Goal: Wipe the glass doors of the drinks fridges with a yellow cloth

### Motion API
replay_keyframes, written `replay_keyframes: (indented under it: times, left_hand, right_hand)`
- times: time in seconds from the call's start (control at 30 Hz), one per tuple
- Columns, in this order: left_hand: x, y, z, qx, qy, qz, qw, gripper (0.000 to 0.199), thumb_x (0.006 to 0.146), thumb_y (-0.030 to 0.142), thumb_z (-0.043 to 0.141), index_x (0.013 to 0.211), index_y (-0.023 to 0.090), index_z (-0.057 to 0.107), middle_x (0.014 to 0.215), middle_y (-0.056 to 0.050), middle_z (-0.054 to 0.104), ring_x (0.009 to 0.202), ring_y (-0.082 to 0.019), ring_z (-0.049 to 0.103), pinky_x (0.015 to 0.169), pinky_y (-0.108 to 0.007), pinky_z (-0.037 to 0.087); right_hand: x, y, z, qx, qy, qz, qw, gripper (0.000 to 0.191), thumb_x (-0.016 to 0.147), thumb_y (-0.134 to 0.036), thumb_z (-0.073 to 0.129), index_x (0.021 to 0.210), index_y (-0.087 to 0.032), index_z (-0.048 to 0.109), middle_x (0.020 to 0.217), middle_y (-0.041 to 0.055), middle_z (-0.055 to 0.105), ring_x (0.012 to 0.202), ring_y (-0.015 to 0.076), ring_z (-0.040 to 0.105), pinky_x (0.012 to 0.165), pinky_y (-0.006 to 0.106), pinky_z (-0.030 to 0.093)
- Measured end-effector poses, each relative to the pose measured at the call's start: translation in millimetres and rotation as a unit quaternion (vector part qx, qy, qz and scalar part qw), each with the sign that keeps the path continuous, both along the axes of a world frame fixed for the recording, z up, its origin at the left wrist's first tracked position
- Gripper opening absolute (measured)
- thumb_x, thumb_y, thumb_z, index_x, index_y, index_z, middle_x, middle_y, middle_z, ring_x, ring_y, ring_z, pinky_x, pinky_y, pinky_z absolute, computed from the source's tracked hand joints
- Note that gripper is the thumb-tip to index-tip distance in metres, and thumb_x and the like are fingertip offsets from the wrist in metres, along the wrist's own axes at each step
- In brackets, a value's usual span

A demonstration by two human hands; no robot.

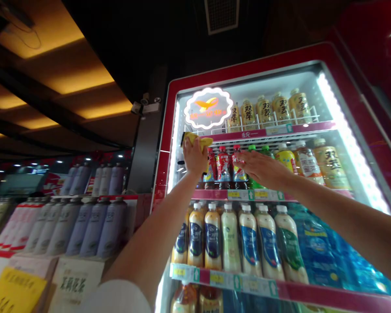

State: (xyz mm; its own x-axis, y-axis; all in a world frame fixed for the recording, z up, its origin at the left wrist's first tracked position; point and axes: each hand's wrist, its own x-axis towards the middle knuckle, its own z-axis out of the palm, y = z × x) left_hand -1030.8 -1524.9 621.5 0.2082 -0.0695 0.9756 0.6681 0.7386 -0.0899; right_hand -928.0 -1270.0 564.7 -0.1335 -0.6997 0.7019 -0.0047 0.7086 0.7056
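My left hand (195, 157) is raised to the upper left part of the drinks fridge's glass door, its fingers closed over a folded yellow cloth (204, 141). A dark edge shows at the cloth's left corner. The cloth sits just below the glowing white scalloped sign (209, 126). Farther right, my right hand (263, 167) reaches up with fingers stretched out and holds nothing. It is at or close to the glass, in front of the row with red-labelled bottles (223, 163); I cannot tell whether it touches.
The fridge's red frame (161, 174) surrounds the door. Bottles fill several shelves, with milk-tea bottles (212, 237) on a middle one. To the left stand rows of grey and lilac bottles (112, 228) above boxes, with a yellow price card (16, 289).
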Motion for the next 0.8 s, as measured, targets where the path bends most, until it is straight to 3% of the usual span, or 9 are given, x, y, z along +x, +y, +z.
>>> replay_keyframes:
  times: [0.13, 0.27, 0.33, 0.4, 0.47, 0.53, 0.63, 0.73, 0.8]
  left_hand:
    - [11.8, 37.2, -24.3, -0.136, 0.055, 0.008, 0.989, 0.047, 0.096, 0.034, 0.054, 0.141, 0.023, 0.053, 0.162, -0.013, 0.039, 0.150, -0.035, 0.036, 0.121, -0.057, 0.038]
    - [15.4, 7.9, -45.8, -0.301, 0.064, 0.038, 0.951, 0.048, 0.096, 0.035, 0.054, 0.143, 0.025, 0.053, 0.163, -0.011, 0.038, 0.151, -0.031, 0.036, 0.123, -0.052, 0.036]
    - [15.2, -4.2, -39.0, -0.278, 0.044, 0.035, 0.959, 0.048, 0.095, 0.033, 0.054, 0.142, 0.024, 0.054, 0.162, -0.012, 0.039, 0.149, -0.032, 0.040, 0.122, -0.052, 0.038]
    - [16.4, 2.0, -25.0, -0.176, 0.017, 0.026, 0.984, 0.046, 0.095, 0.031, 0.054, 0.140, 0.023, 0.055, 0.161, -0.013, 0.040, 0.147, -0.033, 0.042, 0.120, -0.055, 0.039]
    - [20.2, 25.7, -12.8, -0.076, -0.009, 0.018, 0.997, 0.044, 0.095, 0.031, 0.054, 0.138, 0.020, 0.056, 0.160, -0.014, 0.040, 0.147, -0.036, 0.041, 0.120, -0.058, 0.038]
    - [26.0, 55.2, -10.0, -0.038, -0.021, 0.015, 0.999, 0.044, 0.096, 0.032, 0.054, 0.138, 0.018, 0.055, 0.161, -0.016, 0.038, 0.148, -0.037, 0.038, 0.121, -0.057, 0.037]
    - [33.3, 78.3, -25.3, -0.112, 0.001, 0.023, 0.993, 0.048, 0.097, 0.031, 0.053, 0.143, 0.019, 0.052, 0.163, -0.016, 0.035, 0.151, -0.035, 0.034, 0.124, -0.054, 0.034]
    - [34.2, 62.9, -42.8, -0.252, 0.028, 0.041, 0.966, 0.050, 0.097, 0.032, 0.054, 0.146, 0.023, 0.051, 0.164, -0.013, 0.035, 0.153, -0.032, 0.033, 0.125, -0.051, 0.032]
    - [32.2, 46.6, -41.8, -0.273, 0.024, 0.045, 0.961, 0.049, 0.097, 0.033, 0.053, 0.145, 0.024, 0.052, 0.164, -0.012, 0.037, 0.151, -0.031, 0.036, 0.124, -0.051, 0.033]
  right_hand:
    - [3.3, 18.6, -6.1, 0.015, 0.016, -0.006, 1.000, 0.046, 0.102, -0.015, 0.044, 0.146, -0.024, 0.055, 0.159, 0.0076, 0.048, 0.147, 0.0235, 0.046, 0.120, 0.048, 0.041]
    - [11.2, 47.2, -12.3, 0.036, 0.013, 0.003, 0.999, 0.053, 0.097, -0.011, 0.050, 0.148, -0.026, 0.054, 0.158, 0.0066, 0.050, 0.145, 0.0243, 0.048, 0.119, 0.049, 0.043]
    - [14.6, 59.6, -13.7, 0.043, 0.015, 0.004, 0.999, 0.055, 0.096, -0.011, 0.052, 0.148, -0.028, 0.054, 0.157, 0.0057, 0.050, 0.144, 0.0258, 0.050, 0.118, 0.052, 0.044]
    - [17.0, 67.4, -14.0, 0.043, 0.022, 0.004, 0.999, 0.055, 0.096, -0.011, 0.052, 0.148, -0.030, 0.054, 0.157, 0.0037, 0.051, 0.143, 0.0259, 0.051, 0.118, 0.053, 0.044]
    - [18.7, 70.5, -13.9, 0.040, 0.027, 0.003, 0.999, 0.055, 0.095, -0.011, 0.052, 0.146, -0.031, 0.055, 0.156, 0.0026, 0.052, 0.143, 0.0255, 0.051, 0.118, 0.053, 0.044]
    - [20.4, 71.5, -14.1, 0.038, 0.026, 0.001, 0.999, 0.054, 0.095, -0.011, 0.052, 0.146, -0.030, 0.057, 0.156, 0.0035, 0.052, 0.143, 0.0258, 0.050, 0.118, 0.053, 0.044]
    - [23.1, 75.5, -15.1, 0.039, 0.014, 0.002, 0.999, 0.051, 0.097, -0.014, 0.053, 0.146, -0.027, 0.057, 0.156, 0.0060, 0.052, 0.144, 0.0267, 0.049, 0.118, 0.054, 0.044]
    - [25.5, 87.1, -15.5, 0.045, 0.001, 0.011, 0.999, 0.052, 0.098, -0.016, 0.053, 0.149, -0.029, 0.053, 0.158, 0.0050, 0.049, 0.146, 0.0258, 0.046, 0.120, 0.053, 0.043]
    - [27.0, 96.6, -14.7, 0.050, -0.004, 0.010, 0.999, 0.055, 0.098, -0.015, 0.054, 0.151, -0.030, 0.049, 0.160, 0.0043, 0.046, 0.147, 0.0256, 0.045, 0.120, 0.053, 0.042]
